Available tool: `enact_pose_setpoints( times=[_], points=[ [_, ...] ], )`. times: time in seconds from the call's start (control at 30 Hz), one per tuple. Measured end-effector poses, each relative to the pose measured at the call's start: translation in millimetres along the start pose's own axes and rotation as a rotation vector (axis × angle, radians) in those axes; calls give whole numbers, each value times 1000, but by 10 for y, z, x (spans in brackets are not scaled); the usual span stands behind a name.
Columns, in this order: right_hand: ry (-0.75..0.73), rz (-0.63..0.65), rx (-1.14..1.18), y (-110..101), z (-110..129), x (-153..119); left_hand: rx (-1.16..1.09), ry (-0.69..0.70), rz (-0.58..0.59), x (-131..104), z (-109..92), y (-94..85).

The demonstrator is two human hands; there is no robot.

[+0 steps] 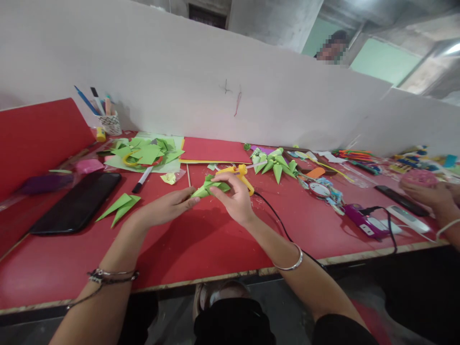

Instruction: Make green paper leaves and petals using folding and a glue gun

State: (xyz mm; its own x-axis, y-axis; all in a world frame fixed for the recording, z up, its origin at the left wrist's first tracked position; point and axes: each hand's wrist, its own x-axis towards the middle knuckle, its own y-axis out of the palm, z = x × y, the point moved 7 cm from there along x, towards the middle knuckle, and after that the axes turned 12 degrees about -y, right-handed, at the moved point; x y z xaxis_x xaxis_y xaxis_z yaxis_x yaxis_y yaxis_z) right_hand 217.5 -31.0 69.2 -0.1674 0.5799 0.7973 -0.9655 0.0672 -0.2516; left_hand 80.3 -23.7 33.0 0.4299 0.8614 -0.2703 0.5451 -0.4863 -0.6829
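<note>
Between my two hands, just above the red table, is a piece of folded green paper (206,188). My left hand (176,203) pinches its lower left end. Fingers of my right hand (233,194) are closed round its right side and cover part of it. Right behind my right hand lies a yellow glue gun (246,179), its black cord running toward the table's front edge. Two green paper cones (120,206) rest left of my left hand. A cluster of green paper cones (275,164) lies farther back on the right.
Green paper pieces (147,152) are heaped at the back left, near a pen cup (110,123). A black phone (77,203) lies at left, a purple power strip (364,220) at right. Another person's hands (436,194) hold something pink at the right edge.
</note>
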Motion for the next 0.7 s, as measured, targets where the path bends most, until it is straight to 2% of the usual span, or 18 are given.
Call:
enact_pose_setpoints(
  times=[0.27, 0.43, 0.53, 0.7],
  points=[
    [-50, 45, -39, 19, 55, 6, -26, 90, -2, -28, -77, -3],
    [-106, 44, -60, 16, 106, 9, -60, 95, -63, -32, -76, -32],
    [-112, 66, -76, 27, 124, 7, -71, 84, -82, -20, -34, -35],
    [-138, 58, -80, 16, 162, 7, -100, 16, -35, 6, 46, -5]
  ],
)
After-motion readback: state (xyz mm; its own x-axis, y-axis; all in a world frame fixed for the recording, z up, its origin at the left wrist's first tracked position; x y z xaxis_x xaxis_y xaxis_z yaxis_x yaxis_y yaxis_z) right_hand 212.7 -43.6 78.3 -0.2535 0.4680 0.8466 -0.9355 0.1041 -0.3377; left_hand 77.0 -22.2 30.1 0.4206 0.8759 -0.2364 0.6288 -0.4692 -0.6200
